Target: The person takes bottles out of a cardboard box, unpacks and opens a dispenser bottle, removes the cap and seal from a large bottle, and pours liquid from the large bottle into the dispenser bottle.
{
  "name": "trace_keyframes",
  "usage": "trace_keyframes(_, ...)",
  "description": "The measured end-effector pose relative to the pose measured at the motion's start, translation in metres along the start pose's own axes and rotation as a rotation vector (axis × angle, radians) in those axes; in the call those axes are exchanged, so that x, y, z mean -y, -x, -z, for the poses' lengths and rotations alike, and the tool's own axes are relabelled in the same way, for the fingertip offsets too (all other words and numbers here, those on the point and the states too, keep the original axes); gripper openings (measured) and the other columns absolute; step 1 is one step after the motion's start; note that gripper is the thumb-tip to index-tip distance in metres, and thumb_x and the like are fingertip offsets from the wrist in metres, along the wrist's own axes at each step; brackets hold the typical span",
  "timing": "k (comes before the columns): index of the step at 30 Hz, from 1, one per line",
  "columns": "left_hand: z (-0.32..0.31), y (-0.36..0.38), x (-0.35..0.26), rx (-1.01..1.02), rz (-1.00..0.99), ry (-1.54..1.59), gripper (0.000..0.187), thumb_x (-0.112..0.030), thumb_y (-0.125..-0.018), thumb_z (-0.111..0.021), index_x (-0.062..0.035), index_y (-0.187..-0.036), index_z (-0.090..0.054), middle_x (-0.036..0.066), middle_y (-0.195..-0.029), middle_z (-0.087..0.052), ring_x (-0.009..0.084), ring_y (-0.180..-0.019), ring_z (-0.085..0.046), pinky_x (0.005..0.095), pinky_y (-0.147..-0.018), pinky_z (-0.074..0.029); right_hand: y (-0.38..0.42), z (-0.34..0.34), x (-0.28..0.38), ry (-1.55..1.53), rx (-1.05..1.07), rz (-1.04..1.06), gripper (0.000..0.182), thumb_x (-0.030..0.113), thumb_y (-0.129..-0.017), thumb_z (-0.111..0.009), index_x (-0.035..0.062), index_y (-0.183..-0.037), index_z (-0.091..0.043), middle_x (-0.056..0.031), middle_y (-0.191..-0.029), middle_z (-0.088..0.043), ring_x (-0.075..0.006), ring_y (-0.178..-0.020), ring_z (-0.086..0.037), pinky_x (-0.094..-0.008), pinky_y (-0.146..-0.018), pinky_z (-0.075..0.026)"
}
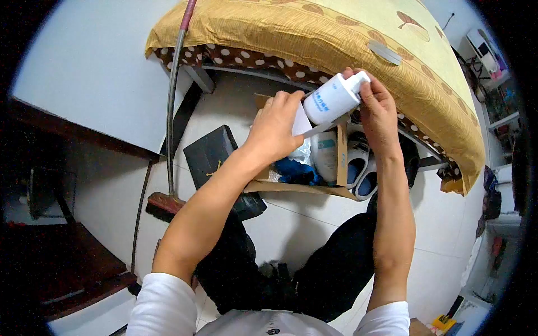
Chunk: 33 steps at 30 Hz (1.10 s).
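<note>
Bed, covered by a yellow patterned spread over a brown dotted sheet, spans the top of the view; pale tiled floor lies beneath and in front of it. A long-handled broom leans at the left, its brush head resting on the floor beside a dark flat case. Open cardboard box sits on the floor at the bed's edge, directly below both hands; inside it lie a white bottle, a blue item and crumpled plastic. A pair of white slippers with blue insoles stands just beside the box, to its right, partly under the bed. Left hand, grip clenched about the base end of the white pump bottle, with a strip of white paper or label hanging near its fingers. Right hand, grip grasping the bottle's pump head, fingers wrapped around the top. The pump bottle is held tilted in the air between the two hands, above the open box, blue print on its side facing the camera
</note>
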<state>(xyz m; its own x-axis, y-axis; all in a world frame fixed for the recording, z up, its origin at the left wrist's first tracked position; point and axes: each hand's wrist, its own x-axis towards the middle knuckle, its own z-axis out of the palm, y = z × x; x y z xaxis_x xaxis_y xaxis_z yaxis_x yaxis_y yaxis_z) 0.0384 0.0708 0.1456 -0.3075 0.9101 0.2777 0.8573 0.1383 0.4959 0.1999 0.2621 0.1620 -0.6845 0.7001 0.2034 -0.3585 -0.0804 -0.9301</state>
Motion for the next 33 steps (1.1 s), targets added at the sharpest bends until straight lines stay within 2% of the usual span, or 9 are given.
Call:
trace_keyframes(5, -0.002, 0.002, -0.008, 0.063, 0.011, 0.101, 0.091, -0.019, -0.077, -0.082, 0.004, -0.155, -0.041, 0.028, -0.132, -0.056, 0.046, -0.125, -0.056, 0.0498, -0.111, -0.046, -0.004, 0.014, 0.004, -0.18, -0.083, -0.02, 0.05, 0.034, -0.108, -0.064, -0.0006, -0.144, -0.057, -0.0154, -0.141, -0.068, -0.0248, -0.128, -0.065, -0.0426, -0.111, -0.051)
trace_keyframes(6, 0.0, 0.002, -0.01, 0.073, 0.008, 0.124, 0.092, -0.019, -0.078, -0.081, 0.0046, -0.156, -0.04, 0.028, -0.133, -0.055, 0.0461, -0.125, -0.056, 0.0496, -0.111, -0.046, -0.005, 0.017, 0.003, -0.263, -0.073, -0.047, 0.048, 0.027, -0.108, -0.063, -0.001, -0.147, -0.056, -0.0187, -0.146, -0.064, -0.0268, -0.141, -0.058, -0.0422, -0.118, -0.045)
trace_keyframes(9, 0.0, 0.002, -0.012, 0.078, -0.029, 0.132, 0.094, -0.021, -0.078, -0.08, 0.0059, -0.157, -0.037, 0.029, -0.133, -0.055, 0.046, -0.126, -0.056, 0.049, -0.112, -0.045, -0.006, 0.022, -0.001, -0.288, -0.065, -0.038, 0.05, 0.026, -0.108, -0.064, -0.0015, -0.148, -0.055, -0.0173, -0.147, -0.064, -0.0285, -0.142, -0.056, -0.044, -0.121, -0.043)
trace_keyframes(12, -0.002, 0.002, -0.011, 0.073, -0.041, 0.125, 0.094, -0.021, -0.078, -0.079, 0.0063, -0.157, -0.037, 0.029, -0.133, -0.055, 0.0459, -0.126, -0.055, 0.0489, -0.112, -0.045, -0.008, 0.024, -0.002, -0.295, -0.016, -0.026, 0.051, 0.027, -0.108, -0.064, -0.0015, -0.148, -0.054, -0.016, -0.146, -0.065, -0.0293, -0.142, -0.056, -0.045, -0.121, -0.043)
trace_keyframes(15, -0.005, 0.002, -0.009, 0.059, -0.053, 0.14, 0.094, -0.021, -0.077, -0.08, 0.0055, -0.157, -0.038, 0.029, -0.132, -0.055, 0.0458, -0.126, -0.055, 0.0491, -0.112, -0.045, -0.006, 0.02, -0.001, -0.257, -0.066, -0.007, 0.051, 0.032, -0.108, -0.065, -0.0007, -0.146, -0.055, -0.0158, -0.142, -0.067, -0.0263, -0.132, -0.063, -0.0454, -0.114, -0.048)
trace_keyframes(18, -0.007, 0.001, -0.01, 0.064, -0.055, 0.142, 0.093, -0.021, -0.077, -0.08, 0.004, -0.157, -0.039, 0.028, -0.131, -0.056, 0.0453, -0.125, -0.056, 0.0494, -0.111, -0.046, -0.006, 0.018, 0.0, -0.295, -0.062, -0.029, 0.052, 0.025, -0.109, -0.061, -0.0035, -0.151, -0.05, -0.0171, -0.147, -0.064, -0.0296, -0.14, -0.058, -0.0446, -0.121, -0.043)
trace_keyframes(24, -0.008, 0.003, -0.023, 0.05, -0.066, 0.165, 0.093, -0.021, -0.078, -0.082, 0.0011, -0.157, -0.039, 0.027, -0.131, -0.056, 0.0451, -0.123, -0.056, 0.0499, -0.109, -0.046, -0.004, 0.008, -0.005, -0.226, -0.067, -0.042, 0.055, 0.025, -0.112, -0.055, -0.0048, -0.156, -0.042, -0.0181, -0.143, -0.065, -0.0281, -0.136, -0.06, -0.0434, -0.119, -0.045)
trace_keyframes(33, -0.01, 0.005, -0.02, 0.039, -0.071, 0.171, 0.093, -0.021, -0.078, -0.082, 0.0008, -0.157, -0.039, 0.027, -0.131, -0.055, 0.0454, -0.124, -0.055, 0.0517, -0.11, -0.045, -0.003, 0.003, -0.003, -0.194, -0.061, -0.057, 0.059, 0.029, -0.109, -0.061, -0.0059, -0.154, -0.043, -0.0194, -0.14, -0.066, -0.0264, -0.133, -0.062, -0.0417, -0.116, -0.048)
